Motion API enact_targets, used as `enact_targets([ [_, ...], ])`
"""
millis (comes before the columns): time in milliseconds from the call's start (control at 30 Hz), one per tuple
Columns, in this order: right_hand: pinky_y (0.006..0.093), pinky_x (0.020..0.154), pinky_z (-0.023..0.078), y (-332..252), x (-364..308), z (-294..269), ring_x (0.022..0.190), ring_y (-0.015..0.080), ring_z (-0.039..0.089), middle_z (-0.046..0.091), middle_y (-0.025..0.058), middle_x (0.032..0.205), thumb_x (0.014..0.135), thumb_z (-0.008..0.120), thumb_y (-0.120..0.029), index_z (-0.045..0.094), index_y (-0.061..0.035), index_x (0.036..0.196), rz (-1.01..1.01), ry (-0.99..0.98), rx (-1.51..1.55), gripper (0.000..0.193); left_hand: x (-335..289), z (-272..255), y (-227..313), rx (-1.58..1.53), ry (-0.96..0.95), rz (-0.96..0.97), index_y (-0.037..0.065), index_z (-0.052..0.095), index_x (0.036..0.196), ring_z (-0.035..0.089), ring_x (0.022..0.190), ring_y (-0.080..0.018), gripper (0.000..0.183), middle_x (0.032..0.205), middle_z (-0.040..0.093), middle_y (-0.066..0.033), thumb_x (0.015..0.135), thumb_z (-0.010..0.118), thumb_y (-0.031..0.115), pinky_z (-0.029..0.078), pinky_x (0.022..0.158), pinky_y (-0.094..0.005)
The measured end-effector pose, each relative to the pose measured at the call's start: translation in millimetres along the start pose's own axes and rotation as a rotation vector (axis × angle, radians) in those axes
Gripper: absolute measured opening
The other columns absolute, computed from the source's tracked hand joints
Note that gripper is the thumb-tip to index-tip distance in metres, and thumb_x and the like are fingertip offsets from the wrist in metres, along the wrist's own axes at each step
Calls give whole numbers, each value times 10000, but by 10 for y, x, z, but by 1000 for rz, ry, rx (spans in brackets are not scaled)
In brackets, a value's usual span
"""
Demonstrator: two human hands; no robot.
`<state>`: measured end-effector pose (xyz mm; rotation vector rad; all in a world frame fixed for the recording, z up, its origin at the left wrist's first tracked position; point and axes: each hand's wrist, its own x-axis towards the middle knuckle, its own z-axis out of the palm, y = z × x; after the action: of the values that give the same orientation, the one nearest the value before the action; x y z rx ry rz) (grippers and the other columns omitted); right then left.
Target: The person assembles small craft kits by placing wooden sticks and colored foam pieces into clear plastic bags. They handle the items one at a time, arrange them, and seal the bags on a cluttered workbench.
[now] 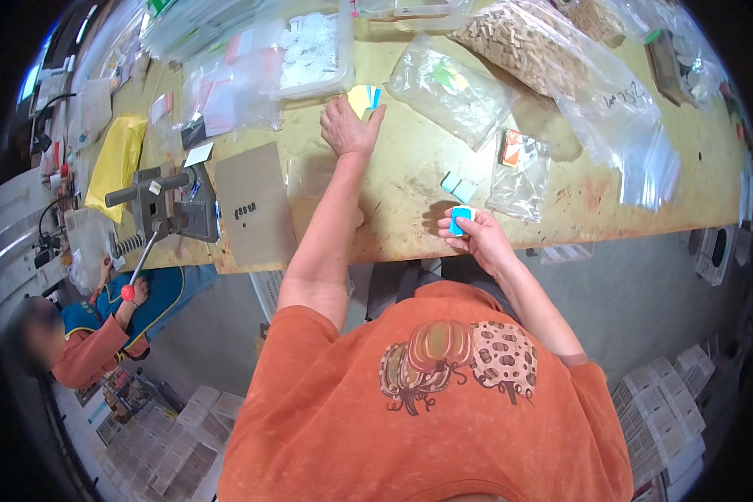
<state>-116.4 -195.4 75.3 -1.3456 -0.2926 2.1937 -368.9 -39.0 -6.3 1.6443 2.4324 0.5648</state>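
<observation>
At the far middle of the table my left hand (350,130) is closed around a small fan of yellow and blue cards (363,99), its thumb on their right side. My right hand (484,238) is near the front edge of the table, pinching a small stack of blue cards (461,221) with white edges showing. Just beyond that hand lie two small light-blue pieces (464,192) on the tabletop. A clear bag (520,188) with an orange and white piece inside is to their right.
A lever press (155,205) with a red-knobbed handle stands at left, beside a grey board (251,209). Behind are a clear tub of white pieces (311,50), a clear bag (452,92) and a large bag of tan pieces (519,46). Another person (100,335) sits at lower left.
</observation>
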Motion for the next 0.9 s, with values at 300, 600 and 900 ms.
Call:
enact_targets([
  [300, 268, 720, 561, 3, 58, -133, 855, 164, 668, 661, 115, 1017, 962, 480, -105, 547, -17, 1122, 16, 50, 15, 195, 10, 84, 209, 105, 52, -31, 127, 543, 1102, 456, 1097, -306, 664, 1151, 501, -71, 618, 778, 516, 386, 906, -472],
  [600, 274, 728, 560, -56, 107, -158, 855, 166, 669, 661, 118, 1026, 961, 484, -111, 545, -19, 1128, -14, 38, 1, 200, 126, 102, -188, -207, 210, 120, 81, 569, 1103, 499, 1047, -316, 610, 1070, 557, -102, 651, 782, 433, 394, 909, -462],
  [900, 270, 731, 558, -13, 153, -235, 844, 160, 671, 665, 126, 1030, 964, 483, -123, 544, -19, 1126, -5, 56, -1, 202, -37, -94, -108, -70, 21, 4, 49, 514, 1178, 413, 1149, -336, 708, 1153, 497, -164, 627, 813, 380, 361, 965, -450],
])
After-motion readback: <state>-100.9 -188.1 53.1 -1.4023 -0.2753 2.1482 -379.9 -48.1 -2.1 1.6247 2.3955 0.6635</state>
